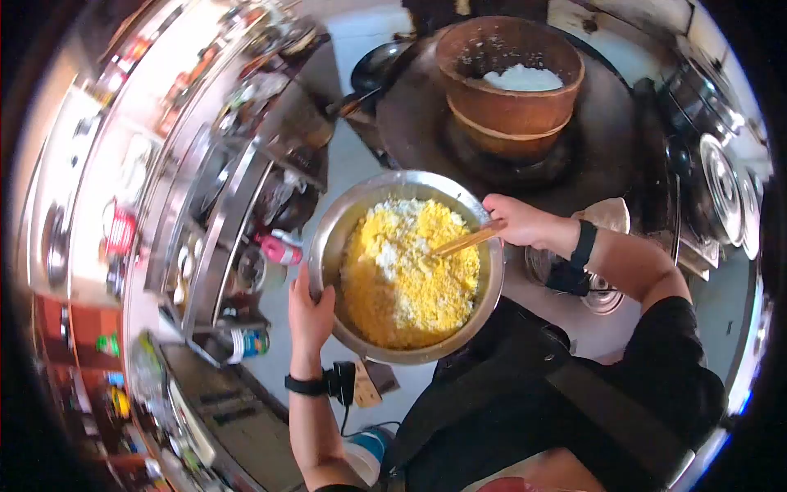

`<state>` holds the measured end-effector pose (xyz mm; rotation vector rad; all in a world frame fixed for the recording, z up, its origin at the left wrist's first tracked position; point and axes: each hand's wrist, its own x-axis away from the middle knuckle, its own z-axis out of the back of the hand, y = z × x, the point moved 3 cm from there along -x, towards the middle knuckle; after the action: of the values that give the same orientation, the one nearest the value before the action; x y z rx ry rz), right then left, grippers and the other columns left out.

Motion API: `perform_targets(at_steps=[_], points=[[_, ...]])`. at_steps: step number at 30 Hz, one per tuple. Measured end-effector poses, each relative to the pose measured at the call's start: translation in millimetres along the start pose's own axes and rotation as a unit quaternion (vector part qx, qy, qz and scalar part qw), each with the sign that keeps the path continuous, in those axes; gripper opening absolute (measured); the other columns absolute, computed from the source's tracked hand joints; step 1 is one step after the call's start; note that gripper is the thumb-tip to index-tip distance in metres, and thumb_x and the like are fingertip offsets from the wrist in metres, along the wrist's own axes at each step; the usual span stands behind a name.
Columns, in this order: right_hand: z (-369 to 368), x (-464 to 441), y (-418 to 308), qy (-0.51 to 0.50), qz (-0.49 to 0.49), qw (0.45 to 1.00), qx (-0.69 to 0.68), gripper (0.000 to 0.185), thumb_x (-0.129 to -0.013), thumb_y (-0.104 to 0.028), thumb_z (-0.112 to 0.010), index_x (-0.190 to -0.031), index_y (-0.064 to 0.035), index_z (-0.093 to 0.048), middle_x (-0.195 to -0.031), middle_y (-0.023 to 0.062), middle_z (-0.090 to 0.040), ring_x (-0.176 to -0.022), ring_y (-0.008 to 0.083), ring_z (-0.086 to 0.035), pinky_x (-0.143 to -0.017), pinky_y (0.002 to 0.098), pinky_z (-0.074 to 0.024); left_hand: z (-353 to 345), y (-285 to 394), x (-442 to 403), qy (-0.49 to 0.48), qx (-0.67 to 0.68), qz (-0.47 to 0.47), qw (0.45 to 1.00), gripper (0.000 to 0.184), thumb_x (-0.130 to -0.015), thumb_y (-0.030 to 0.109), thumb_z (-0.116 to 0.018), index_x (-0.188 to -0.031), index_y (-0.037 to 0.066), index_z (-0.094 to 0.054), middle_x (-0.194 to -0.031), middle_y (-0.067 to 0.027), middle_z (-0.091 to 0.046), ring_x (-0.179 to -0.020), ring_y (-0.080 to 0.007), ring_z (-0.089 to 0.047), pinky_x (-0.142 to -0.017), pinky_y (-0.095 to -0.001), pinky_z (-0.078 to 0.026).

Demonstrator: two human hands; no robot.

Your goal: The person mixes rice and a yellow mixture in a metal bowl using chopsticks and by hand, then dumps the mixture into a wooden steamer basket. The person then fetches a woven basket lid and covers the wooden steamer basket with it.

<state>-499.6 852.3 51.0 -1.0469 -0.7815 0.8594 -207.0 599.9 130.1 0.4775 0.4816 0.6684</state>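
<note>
A wide metal bowl [326, 254] is held out in front of my body, tilted so that its inside faces me. Yellow crumbly grains mixed with white rice [410, 283] cover its bottom, with white clumps near the middle. My left hand [311, 318] grips the bowl's lower left rim, thumb on the inside. At the upper right rim, my right hand [518, 221] is closed around wooden chopsticks [466, 240], whose tips reach into the yellow grains. Whether the right hand also touches the rim is hard to see.
Beyond the bowl, a wooden steamer barrel [512, 115] with white rice [525, 79] stands in a large wok [410, 123]. Pots [701, 98] and lids [721, 180] line the right side. A metal shelf rack [223, 238] is at left, a bucket [369, 453] below.
</note>
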Motion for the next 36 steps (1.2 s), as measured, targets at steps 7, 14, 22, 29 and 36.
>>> perform_targets(at_steps=[7, 14, 22, 29, 36], points=[[-26, 61, -19, 0.241, -0.041, 0.969, 0.021, 0.026, -0.082, -0.015, -0.067, -0.092, 0.0057, -0.054, -0.075, 0.0089, -0.061, -0.067, 0.0143, -0.060, -0.056, 0.0318, -0.0475, -56, -2, -95, -0.132, -0.094, -0.179, 0.970, 0.075, -0.077, 0.014, -0.070, -0.142, -0.002, -0.036, -0.125, -0.0317, -0.051, -0.113, -0.0475, -0.051, -0.097, -0.0466, -0.045], [-40, 60, -40, 0.383, -0.067, 0.921, 0.029, 0.026, -0.084, -0.011, -0.060, -0.104, 0.0049, -0.058, -0.081, 0.0089, -0.067, -0.078, 0.0199, -0.063, -0.069, 0.0357, -0.0505, -72, 7, -173, -0.199, 0.040, -0.267, 0.942, 0.066, -0.076, 0.010, -0.069, -0.136, -0.003, -0.043, -0.118, -0.0270, -0.057, -0.109, -0.0406, -0.058, -0.095, -0.0440, -0.046], [-34, 49, -147, 0.350, -0.173, 0.714, 0.581, 0.068, -0.076, -0.012, -0.064, -0.140, -0.0054, -0.041, -0.129, 0.0112, -0.053, -0.119, 0.0273, -0.052, -0.094, 0.0406, -0.0445, -32, 57, -177, -0.086, 0.098, -0.458, 0.879, 0.045, -0.077, 0.020, -0.073, -0.115, 0.001, -0.058, -0.102, -0.0136, -0.062, -0.102, -0.0341, -0.057, -0.095, -0.0439, -0.043], [-69, 14, -246, 0.313, -0.144, 0.768, 0.540, 0.064, -0.077, -0.013, -0.064, -0.138, -0.0054, -0.046, -0.133, 0.0116, -0.052, -0.122, 0.0261, -0.049, -0.102, 0.0425, -0.0377, -29, 23, -166, -0.338, 0.123, -0.655, 0.664, 0.041, -0.082, 0.042, -0.069, -0.103, 0.008, -0.064, -0.100, -0.0062, -0.061, -0.099, -0.0264, -0.058, -0.094, -0.0427, -0.043], [-59, -13, -95, 0.050, -0.353, 0.703, 0.616, 0.030, -0.080, -0.022, -0.063, -0.105, -0.0055, -0.065, -0.088, 0.0088, -0.070, -0.083, 0.0300, -0.069, -0.071, 0.0445, -0.0538, -49, 14, -164, -0.292, 0.112, -0.694, 0.648, 0.019, -0.077, 0.027, -0.067, -0.090, 0.013, -0.062, -0.089, 0.0017, -0.058, -0.091, -0.0169, -0.057, -0.087, -0.0362, -0.043]])
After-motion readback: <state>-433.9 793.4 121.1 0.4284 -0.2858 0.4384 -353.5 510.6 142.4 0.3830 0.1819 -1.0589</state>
